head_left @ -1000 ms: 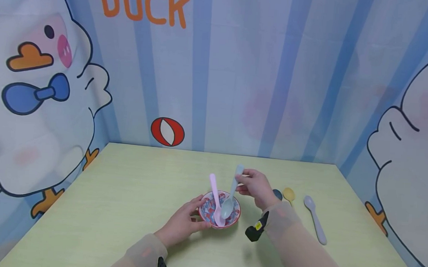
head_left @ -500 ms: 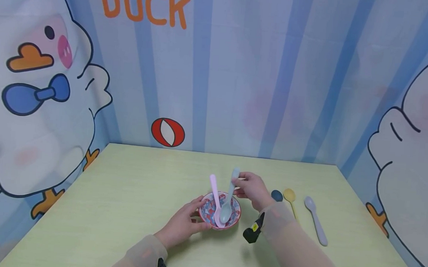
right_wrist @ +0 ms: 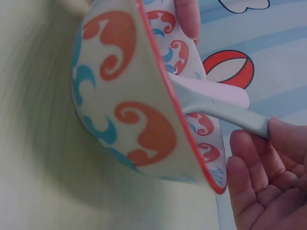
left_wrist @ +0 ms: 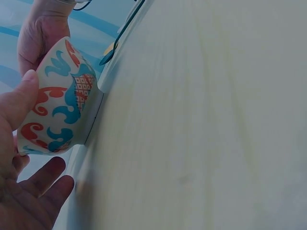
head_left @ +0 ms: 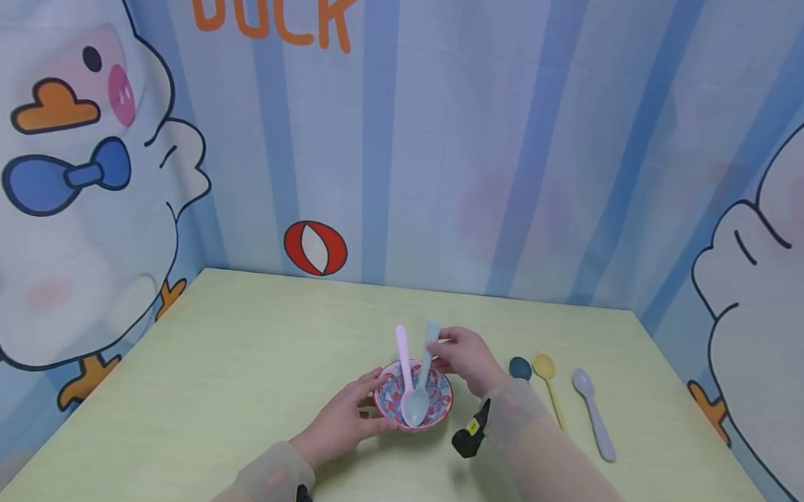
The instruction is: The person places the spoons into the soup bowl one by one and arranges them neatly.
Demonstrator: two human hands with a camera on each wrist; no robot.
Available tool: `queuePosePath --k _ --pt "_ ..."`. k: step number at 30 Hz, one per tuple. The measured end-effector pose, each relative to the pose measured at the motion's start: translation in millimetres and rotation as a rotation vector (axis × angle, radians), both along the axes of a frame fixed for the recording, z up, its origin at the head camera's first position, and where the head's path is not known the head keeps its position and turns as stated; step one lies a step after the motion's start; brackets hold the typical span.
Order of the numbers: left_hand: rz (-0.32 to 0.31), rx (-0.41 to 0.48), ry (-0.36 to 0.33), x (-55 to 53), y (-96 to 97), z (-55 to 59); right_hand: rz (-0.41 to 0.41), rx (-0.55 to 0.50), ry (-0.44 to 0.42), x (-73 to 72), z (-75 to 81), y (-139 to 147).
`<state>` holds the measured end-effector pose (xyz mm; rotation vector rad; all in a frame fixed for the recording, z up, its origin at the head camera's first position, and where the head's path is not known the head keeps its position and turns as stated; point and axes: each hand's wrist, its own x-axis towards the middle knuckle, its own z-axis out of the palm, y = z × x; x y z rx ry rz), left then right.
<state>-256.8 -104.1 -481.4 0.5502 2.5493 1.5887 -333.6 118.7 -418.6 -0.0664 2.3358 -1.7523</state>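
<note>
My left hand grips a patterned bowl by its left side; in the left wrist view the thumb presses the bowl's outer wall. My right hand pinches the upper handle of a pale blue spoon, whose head lies inside the bowl. Against its left side leans a pink spoon, also in the bowl, its handle sticking up past the rim. Seen from the right wrist, thumb and fingers hold the end of the pale blue handle.
To the right, a dark blue spoon, partly behind the right sleeve, a yellow spoon and a lavender spoon lie on the pale table. A duck-print backdrop rises behind the table.
The right hand has moved left and slightly down, bringing the pale blue spoon more upright and closer to the pink one. The left hand and bowl stay in place.
</note>
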Motion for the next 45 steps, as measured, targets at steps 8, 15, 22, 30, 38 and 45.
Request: queuePosePath --k 8,15,22,30,38,45 --pt "0.004 -0.002 -0.023 1.4 0.5 2.0 0.022 0.036 0.028 -1.6 -4.3 -4" --pt "-0.007 0.010 -0.017 1.1 0.3 2.3 0.012 0.081 0.017 -4.9 -10.0 -8" --pt "-0.011 0.017 -0.018 0.2 0.2 1.0 0.031 0.062 0.006 -7.5 -15.0 -12" --pt "-0.008 0.010 -0.020 0.3 0.1 1.9 0.048 0.051 -0.006 -8.9 -16.9 -15" --pt "-0.010 0.012 -0.022 -1.1 0.0 0.5 0.091 0.039 -0.024 -9.2 -19.4 -19" --pt "-0.010 0.025 -0.034 -0.8 0.0 1.1 0.093 0.041 -0.020 -9.5 -22.7 -20"
